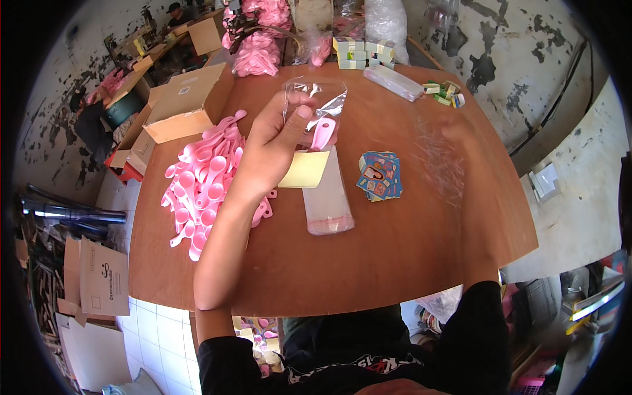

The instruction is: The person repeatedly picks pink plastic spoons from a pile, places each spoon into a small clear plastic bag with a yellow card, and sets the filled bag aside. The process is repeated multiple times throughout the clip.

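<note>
My left hand (275, 137) is closed, its thumb and fingers pinching a clear plastic bag (332, 99). A pink spoon (323, 133) shows its holed handle there, with a pale yellow card (304, 169) just below. Whether both lie inside the bag I cannot tell. Under them, a stack of clear plastic sleeves (329, 209) lies on the brown table (395, 257). To the right sits a small pile of blue printed cards (380, 176). My right hand (459, 128) is smeared by motion beside loose clear plastic strips (442, 164); its fingers cannot be made out.
A heap of pink spoons (204, 187) covers the table's left side, with a cardboard box (184, 102) behind it. Stacked card bundles (362, 52), a clear plastic pack (394, 83) and small green-and-white pieces (447, 94) stand at the back. Another person (176, 14) is at the far left.
</note>
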`<state>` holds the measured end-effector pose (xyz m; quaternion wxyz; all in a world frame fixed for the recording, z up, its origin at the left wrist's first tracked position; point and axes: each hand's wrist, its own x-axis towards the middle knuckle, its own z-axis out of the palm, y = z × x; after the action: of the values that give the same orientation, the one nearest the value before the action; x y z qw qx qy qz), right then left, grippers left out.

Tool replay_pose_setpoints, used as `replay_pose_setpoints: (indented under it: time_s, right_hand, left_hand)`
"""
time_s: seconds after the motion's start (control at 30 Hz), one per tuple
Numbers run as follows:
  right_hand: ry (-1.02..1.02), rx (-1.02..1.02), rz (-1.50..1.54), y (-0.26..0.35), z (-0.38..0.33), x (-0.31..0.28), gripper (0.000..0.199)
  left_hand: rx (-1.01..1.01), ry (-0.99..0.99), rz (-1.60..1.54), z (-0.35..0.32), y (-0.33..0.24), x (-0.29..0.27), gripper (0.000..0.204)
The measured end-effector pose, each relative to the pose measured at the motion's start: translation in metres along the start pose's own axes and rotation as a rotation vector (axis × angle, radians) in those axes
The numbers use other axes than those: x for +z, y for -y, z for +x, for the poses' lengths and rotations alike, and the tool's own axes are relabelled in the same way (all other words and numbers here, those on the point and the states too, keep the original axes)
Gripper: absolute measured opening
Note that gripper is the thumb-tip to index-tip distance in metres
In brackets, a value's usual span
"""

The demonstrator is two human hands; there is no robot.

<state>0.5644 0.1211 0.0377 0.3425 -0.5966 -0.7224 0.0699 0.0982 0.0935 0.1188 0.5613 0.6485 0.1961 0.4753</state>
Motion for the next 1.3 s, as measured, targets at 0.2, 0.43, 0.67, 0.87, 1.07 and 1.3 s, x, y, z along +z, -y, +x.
replay_pose_setpoints:
  time_s: [0.2,0.43,0.67,0.87,1.07,1.3]
  right_hand:
    - [-0.229,0.294,-0.251,0.070,0.010,-0.011,0.034]
    - [0.106,-0.055,0.610,0.266,0.002,0.070,0.035]
    - [-0.207,-0.294,0.663,0.295,0.015,0.073,0.023]
    - [-0.218,-0.337,0.515,0.292,0.011,0.073,0.019]
    - [-0.122,-0.209,0.915,0.285,0.007,0.074,0.023]
    - [-0.047,-0.189,0.963,0.275,0.005,0.083,0.018]
  left_hand:
    - [-0.005,-0.020,-0.033,-0.001,0.001,0.000,0.014]
    - [-0.023,-0.010,-0.124,0.000,0.014,0.003,0.010]
    - [0.265,0.029,0.018,0.001,0.002,-0.003,0.062]
    - [0.153,0.128,0.081,0.004,0.021,0.003,0.061]
    - [0.156,0.014,0.211,0.004,0.024,-0.002,0.049]
    - [0.175,-0.014,0.113,0.006,0.025,-0.001,0.040]
